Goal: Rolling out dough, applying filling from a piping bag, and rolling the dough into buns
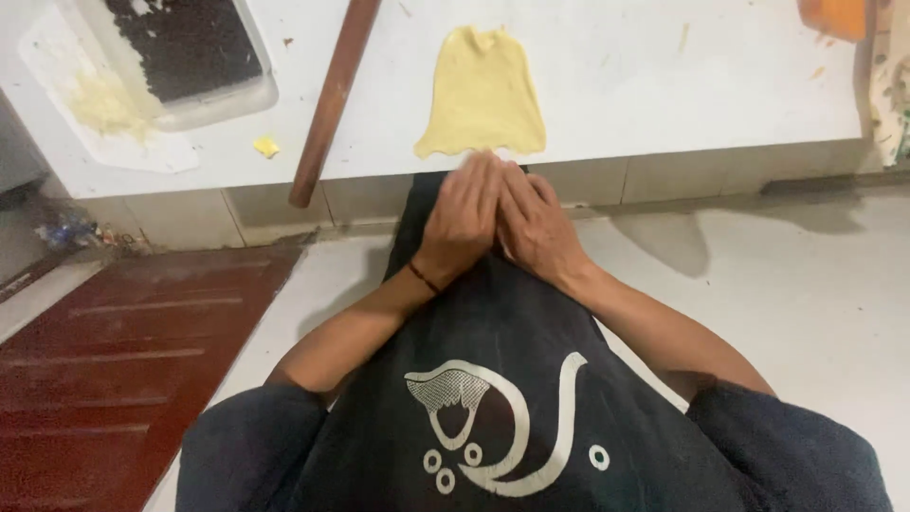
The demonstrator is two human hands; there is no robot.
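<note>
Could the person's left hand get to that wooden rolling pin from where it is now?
Probably yes. The left hand is pressed against the right hand at the counter edge, holding nothing visible. The rolling pin lies uncovered on the white counter, left of the dough sheet, with nothing between.

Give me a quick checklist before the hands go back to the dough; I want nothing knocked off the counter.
1. Hands free: left hand and right hand are pressed together below the counter edge, holding nothing visible. Ok.
2. Dough sheet lies flat, but its lower edge sits right at the edge of the counter. Not ok.
3. Rolling pin lies left of the dough, its end overhanging the counter edge. Not ok.
4. Small dough scrap lies apart from the sheet. Ok.
5. Tray with dark filling sits well to the left. Ok.
6. Hands clean: cannot tell.
</note>
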